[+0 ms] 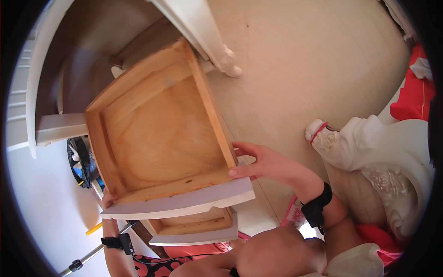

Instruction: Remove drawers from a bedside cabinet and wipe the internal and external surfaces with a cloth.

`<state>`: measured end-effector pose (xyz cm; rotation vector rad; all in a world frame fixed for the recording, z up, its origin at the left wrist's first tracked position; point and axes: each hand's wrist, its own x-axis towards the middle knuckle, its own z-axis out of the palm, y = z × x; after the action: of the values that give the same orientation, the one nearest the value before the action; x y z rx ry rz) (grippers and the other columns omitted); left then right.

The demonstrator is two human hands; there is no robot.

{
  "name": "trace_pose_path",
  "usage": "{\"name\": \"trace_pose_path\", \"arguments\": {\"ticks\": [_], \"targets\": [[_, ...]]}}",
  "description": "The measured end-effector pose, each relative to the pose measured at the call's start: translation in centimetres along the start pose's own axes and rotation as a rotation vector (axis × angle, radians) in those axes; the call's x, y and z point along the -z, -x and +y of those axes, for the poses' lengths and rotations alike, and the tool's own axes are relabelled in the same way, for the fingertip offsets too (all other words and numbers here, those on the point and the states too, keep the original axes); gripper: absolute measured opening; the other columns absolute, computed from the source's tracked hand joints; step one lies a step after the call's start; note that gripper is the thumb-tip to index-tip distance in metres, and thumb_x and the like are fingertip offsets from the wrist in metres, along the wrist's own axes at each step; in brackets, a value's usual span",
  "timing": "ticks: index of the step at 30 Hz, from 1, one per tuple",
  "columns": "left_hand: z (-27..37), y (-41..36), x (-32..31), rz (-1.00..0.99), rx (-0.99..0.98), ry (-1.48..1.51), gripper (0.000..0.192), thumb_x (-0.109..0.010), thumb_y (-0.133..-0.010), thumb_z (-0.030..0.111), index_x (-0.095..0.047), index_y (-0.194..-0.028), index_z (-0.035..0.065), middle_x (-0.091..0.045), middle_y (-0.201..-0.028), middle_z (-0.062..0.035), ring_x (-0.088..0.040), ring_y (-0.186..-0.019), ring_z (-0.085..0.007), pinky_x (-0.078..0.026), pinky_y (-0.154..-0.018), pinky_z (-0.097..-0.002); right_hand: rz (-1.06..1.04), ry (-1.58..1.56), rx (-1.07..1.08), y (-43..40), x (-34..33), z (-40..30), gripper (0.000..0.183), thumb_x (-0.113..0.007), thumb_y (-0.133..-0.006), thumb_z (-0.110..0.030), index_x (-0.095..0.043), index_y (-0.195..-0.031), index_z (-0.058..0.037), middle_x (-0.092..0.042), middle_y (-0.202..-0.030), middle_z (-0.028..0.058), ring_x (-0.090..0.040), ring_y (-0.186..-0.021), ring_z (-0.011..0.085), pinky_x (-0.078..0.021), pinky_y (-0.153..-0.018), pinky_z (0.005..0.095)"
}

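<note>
A wooden drawer (162,131) with a white front panel is held up before me, its bare wood bottom facing the camera. My right hand (256,162) grips its right front corner, thumb on the top edge. At the opposite front corner my left hand (110,200) grips the drawer, partly hidden by the panel. The far end of the drawer overlaps the white furniture frame (62,126) in view. I cannot tell whether the two touch. Below the panel, a second wooden drawer (193,226) with a white front shows nearer my legs.
A carved white furniture leg (226,60) stands on the tiled floor (294,62) beyond the drawer. To the right is a white seat base with carved roses (387,180). A bin with a black liner (78,161) and a metal pole (93,252) are at the left.
</note>
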<state>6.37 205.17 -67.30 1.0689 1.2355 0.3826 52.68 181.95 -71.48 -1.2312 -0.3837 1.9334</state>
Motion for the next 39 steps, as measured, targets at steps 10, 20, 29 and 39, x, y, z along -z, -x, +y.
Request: {"name": "trace_pose_path", "arguments": {"ticks": [10, 20, 29, 39], "targets": [[-3.4, -0.8, 6.8, -0.073, -0.247, -0.289, 0.034, -0.051, -0.073, 0.009, -0.053, -0.106, 0.0063, -0.051, -0.121, -0.0109, -0.049, -0.113, -0.0240, -0.039, -0.098, -0.0371, 0.052, -0.029, 0.082, -0.2, 0.8, 0.1, 0.097, -0.075, -0.069, -0.049, -0.032, -0.139, 0.0020, -0.045, -0.126, 0.0188, -0.056, -0.096, 0.0194, -0.0495, -0.076, 0.0273], [-0.5, 0.0, 0.8, -0.129, 0.001, 0.079, 0.019, -0.048, -0.078, 0.016, -0.056, -0.093, 0.0073, -0.059, -0.108, -0.0073, -0.053, -0.105, -0.0219, -0.042, -0.095, -0.0367, 0.031, -0.078, 0.118, -0.2, 0.5, -0.2, 0.098, -0.078, -0.068, -0.043, -0.031, -0.138, 0.0068, -0.059, -0.098, 0.0113, -0.056, -0.082, 0.0143, -0.0469, -0.069, 0.0254], [-1.6, 0.9, 0.1, 0.136, 0.078, 0.127, 0.035, -0.049, -0.073, 0.018, -0.057, -0.105, 0.0058, -0.061, -0.107, -0.0084, -0.057, -0.101, -0.0244, -0.044, -0.094, -0.0382, 0.085, -0.034, 0.125, -0.7, 0.7, 0.8, 0.108, -0.075, -0.066, -0.051, -0.026, -0.138, 0.0109, -0.056, -0.083, 0.0082, -0.049, -0.067, 0.0128, -0.0427, -0.062, 0.0245], [-1.4, 1.0, 0.2, 0.074, 0.078, 0.121, 0.052, -0.049, -0.072, 0.017, -0.052, -0.122, 0.0040, -0.058, -0.119, -0.0113, -0.056, -0.108, -0.0261, -0.042, -0.098, -0.0389, 0.091, 0.025, 0.091, -0.2, 0.5, 0.1, 0.107, -0.072, -0.069, -0.054, -0.025, -0.138, 0.0116, -0.042, -0.130, 0.0272, -0.053, -0.107, 0.0279, -0.0464, -0.083, 0.0324]]}}
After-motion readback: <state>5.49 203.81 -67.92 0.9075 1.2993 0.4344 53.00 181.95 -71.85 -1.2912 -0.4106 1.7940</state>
